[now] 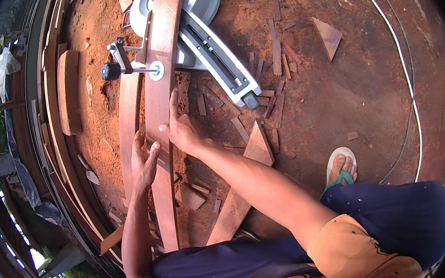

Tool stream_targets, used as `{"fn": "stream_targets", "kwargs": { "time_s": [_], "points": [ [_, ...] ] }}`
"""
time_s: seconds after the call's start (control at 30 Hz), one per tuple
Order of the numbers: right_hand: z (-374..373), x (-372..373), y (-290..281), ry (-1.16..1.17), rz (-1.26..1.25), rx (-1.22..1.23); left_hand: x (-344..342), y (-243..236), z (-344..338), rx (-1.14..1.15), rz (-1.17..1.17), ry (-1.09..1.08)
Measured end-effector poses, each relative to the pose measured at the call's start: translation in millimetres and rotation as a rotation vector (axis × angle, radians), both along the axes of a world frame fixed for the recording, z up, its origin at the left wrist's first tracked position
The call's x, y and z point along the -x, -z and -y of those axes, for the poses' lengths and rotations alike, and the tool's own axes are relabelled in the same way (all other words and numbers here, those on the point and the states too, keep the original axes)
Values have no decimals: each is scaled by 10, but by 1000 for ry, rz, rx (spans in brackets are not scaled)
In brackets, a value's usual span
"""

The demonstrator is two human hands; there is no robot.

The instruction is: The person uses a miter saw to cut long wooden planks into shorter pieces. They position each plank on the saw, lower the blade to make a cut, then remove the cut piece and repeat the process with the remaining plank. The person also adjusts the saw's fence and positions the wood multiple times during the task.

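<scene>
A long reddish wooden board [162, 53] lies lengthwise in front of me, its far end on the grey metal base of a mitre saw [208, 2]. A clamp's round pad [156, 70] presses on its face. My right hand [182, 129] is at the board's right edge, thumb over the face and index finger stretched along the side; its other fingers are partly hidden. My left hand [143, 161] lies against the left edge, fingers extended and thumb apart. A second board [128, 108] runs alongside, to the left.
The clamp's black knob [110, 71] sticks out left. The saw's slotted rail [222, 57] points toward me. Wood offcuts [276, 52] and orange sawdust [99, 87] cover the ground. A plank [243, 183] lies by my right forearm. A white cable [401, 60] runs along the right.
</scene>
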State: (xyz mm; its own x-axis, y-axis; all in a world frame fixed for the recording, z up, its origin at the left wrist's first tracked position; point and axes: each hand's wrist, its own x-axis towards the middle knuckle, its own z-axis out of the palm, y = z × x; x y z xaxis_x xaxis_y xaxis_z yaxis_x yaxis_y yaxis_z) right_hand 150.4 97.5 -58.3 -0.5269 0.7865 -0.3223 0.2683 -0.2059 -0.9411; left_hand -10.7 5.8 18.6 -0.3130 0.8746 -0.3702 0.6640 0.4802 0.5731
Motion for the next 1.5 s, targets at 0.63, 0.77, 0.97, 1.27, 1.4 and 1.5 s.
{"fn": "stream_targets", "kwargs": {
  "time_s": [0.63,0.77,0.97,1.27,1.4,1.5],
  "points": [
    [264,-1499,350,-402,-105,40,-253,149,-904,289,113,-93],
    [292,-1543,460,-387,-111,-67,-309,48,-1054,403,45,-67],
    [119,-1639,423,-495,-142,252,-343,68,-1078,385,23,-92],
    [372,-1444,494,-434,-124,242,-545,278,-1006,193,-68,-164],
    [452,-1398,469,-295,-113,205,-337,284,-904,160,-183,-101],
    [432,-1461,488,-216,-130,104,-523,302,-966,146,-123,-152]
  ]
}}
